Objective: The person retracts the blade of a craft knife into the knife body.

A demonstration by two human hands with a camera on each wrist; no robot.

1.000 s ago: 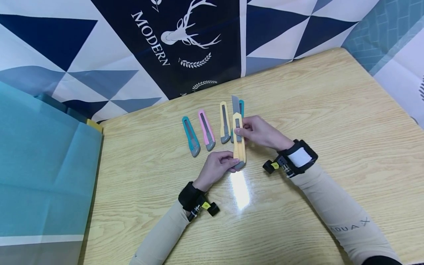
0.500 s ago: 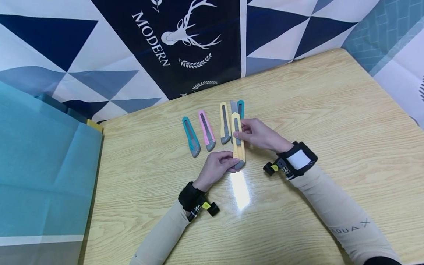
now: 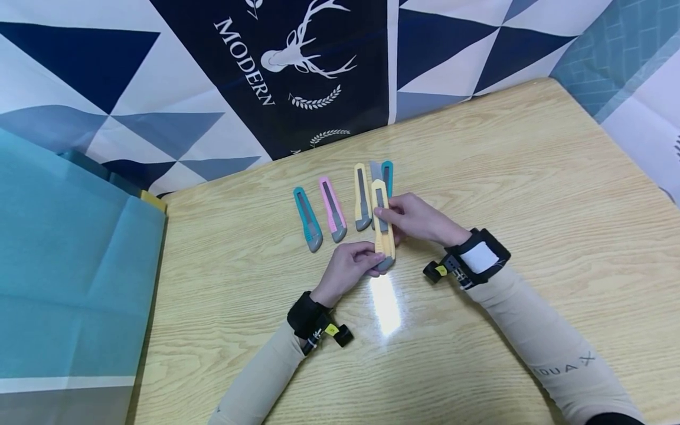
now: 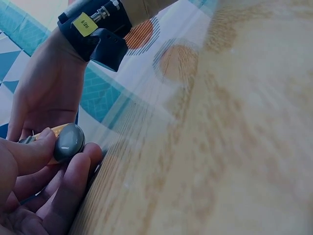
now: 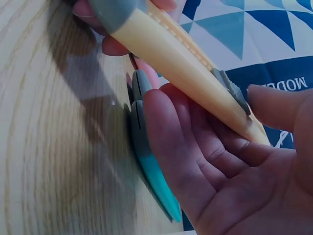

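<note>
A yellow box cutter is held above the table by both hands, tilted so its grey end points toward the person. Its blade sticks out at the far tip. My left hand pinches the grey end cap between thumb and fingers. Farther up the body, my right hand holds the cutter with its fingers beneath. The right thumb lies at the grey slider. Just behind is a teal box cutter on the table, partly hidden by the held one and the right hand.
Left of the hands, a yellow box cutter, a pink box cutter and another teal box cutter lie in a row on the wooden table. Patterned cloth hangs along the back edge.
The blade of the held cutter sticks out less than one second ago. My right hand has shifted slightly toward the grey end; my left hand keeps its hold in the same place.
</note>
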